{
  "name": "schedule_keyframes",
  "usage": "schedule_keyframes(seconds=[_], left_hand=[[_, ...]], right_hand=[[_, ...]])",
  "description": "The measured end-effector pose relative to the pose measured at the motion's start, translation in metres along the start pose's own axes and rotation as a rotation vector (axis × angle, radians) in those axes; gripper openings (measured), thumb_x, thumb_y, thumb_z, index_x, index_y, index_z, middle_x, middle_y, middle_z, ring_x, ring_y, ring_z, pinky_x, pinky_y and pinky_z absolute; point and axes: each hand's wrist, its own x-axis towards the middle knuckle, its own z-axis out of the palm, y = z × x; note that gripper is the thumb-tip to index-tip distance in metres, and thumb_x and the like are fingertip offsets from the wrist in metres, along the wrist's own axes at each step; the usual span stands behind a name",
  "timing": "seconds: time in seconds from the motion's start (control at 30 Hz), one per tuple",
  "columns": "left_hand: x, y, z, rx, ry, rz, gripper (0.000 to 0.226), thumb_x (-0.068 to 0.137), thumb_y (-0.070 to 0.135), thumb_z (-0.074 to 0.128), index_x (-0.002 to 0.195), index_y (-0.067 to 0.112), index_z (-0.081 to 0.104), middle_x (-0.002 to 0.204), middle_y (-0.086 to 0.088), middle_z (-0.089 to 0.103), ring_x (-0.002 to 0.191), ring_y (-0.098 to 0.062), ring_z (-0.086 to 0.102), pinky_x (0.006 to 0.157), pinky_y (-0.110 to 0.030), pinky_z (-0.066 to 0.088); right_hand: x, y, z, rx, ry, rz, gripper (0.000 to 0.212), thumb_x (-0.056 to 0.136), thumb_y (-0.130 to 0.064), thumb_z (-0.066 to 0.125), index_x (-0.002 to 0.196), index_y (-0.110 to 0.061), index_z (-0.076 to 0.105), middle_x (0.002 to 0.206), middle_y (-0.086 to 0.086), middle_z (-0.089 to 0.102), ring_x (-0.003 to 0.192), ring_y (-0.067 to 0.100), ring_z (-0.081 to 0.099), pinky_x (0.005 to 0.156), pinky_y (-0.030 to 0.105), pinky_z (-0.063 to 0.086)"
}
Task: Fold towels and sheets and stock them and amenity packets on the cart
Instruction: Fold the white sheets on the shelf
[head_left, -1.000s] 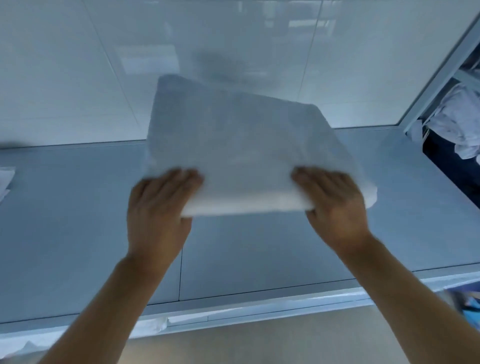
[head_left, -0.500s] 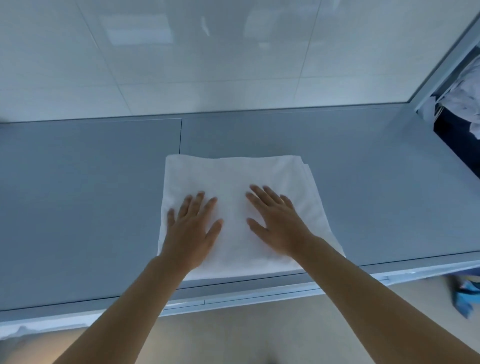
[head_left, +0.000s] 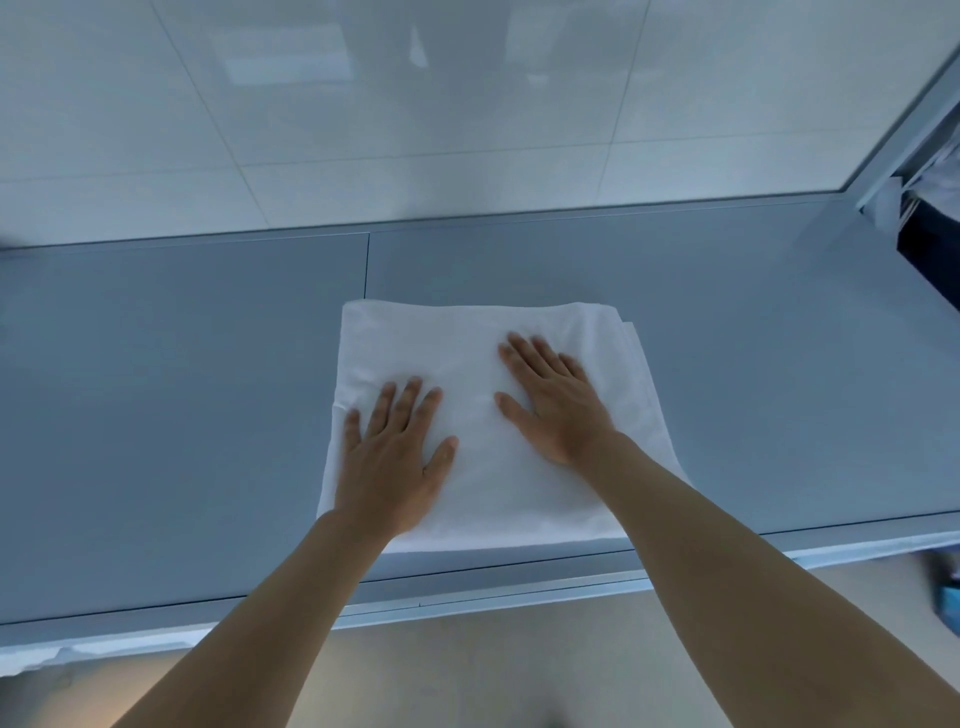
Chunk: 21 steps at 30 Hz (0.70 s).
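While both lie flat, left hand (head_left: 392, 457) and right hand (head_left: 558, 402) press folded sheet (head_left: 483, 364) (white).

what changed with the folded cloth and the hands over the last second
A second ago both hands gripped the folded white cloth in the air by its near edge. They set it down on the grey surface and let go. Now the left hand and right hand press flat on it, slightly farther apart than half a second ago.

Laundry or linen room, grey worktop (head_left: 182, 395), glossy tiled wall (head_left: 311, 119)
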Motion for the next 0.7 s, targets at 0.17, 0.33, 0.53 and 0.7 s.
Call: schedule_keyframes(seconds=[0.17,0.33,0.53,0.7], left_hand=[[-0.003,-0.009,-0.003,0.021,-0.06,0.092,0.072,0.095,0.067,0.012,0.162,0.041,0.012,0.172,0.015,0.002,0.159,-0.013,-0.001,0.127,-0.053,0.006],[0.015,-0.046,-0.024,0.084,-0.145,0.397,0.069,0.097,0.066,0.014,0.162,0.045,0.008,0.171,0.019,-0.003,0.159,-0.01,-0.002,0.128,-0.048,0.006],[0.016,-0.061,-0.033,0.101,-0.071,0.392,0.058,0.104,0.051,0.027,0.16,0.035,0.03,0.171,0.005,0.019,0.158,-0.019,0.015,0.126,-0.051,0.015],[-0.028,-0.072,-0.024,-0.074,0.025,0.208,0.054,0.102,0.042,0.031,0.153,0.03,0.046,0.166,0.002,0.034,0.155,-0.025,0.025,0.122,-0.057,0.021]], right_hand=[[-0.032,-0.014,0.008,0.024,0.021,0.113,0.072,0.103,-0.063,0.02,0.165,-0.032,0.002,0.172,-0.012,-0.008,0.159,0.012,-0.009,0.129,0.042,0.001],[-0.094,-0.058,0.027,-0.013,0.04,0.148,0.072,0.103,-0.061,0.018,0.165,-0.032,-0.005,0.172,-0.01,-0.013,0.159,0.021,-0.013,0.127,0.052,0.001],[-0.112,-0.078,0.037,-0.094,0.011,-0.106,0.065,0.107,-0.054,0.023,0.164,-0.04,-0.004,0.172,-0.015,-0.008,0.159,0.02,-0.01,0.125,0.06,0.007],[-0.11,-0.117,0.047,-0.079,0.032,0.01,0.064,0.106,-0.055,0.018,0.164,-0.039,-0.002,0.172,-0.013,-0.007,0.159,0.019,-0.012,0.125,0.06,0.008]])
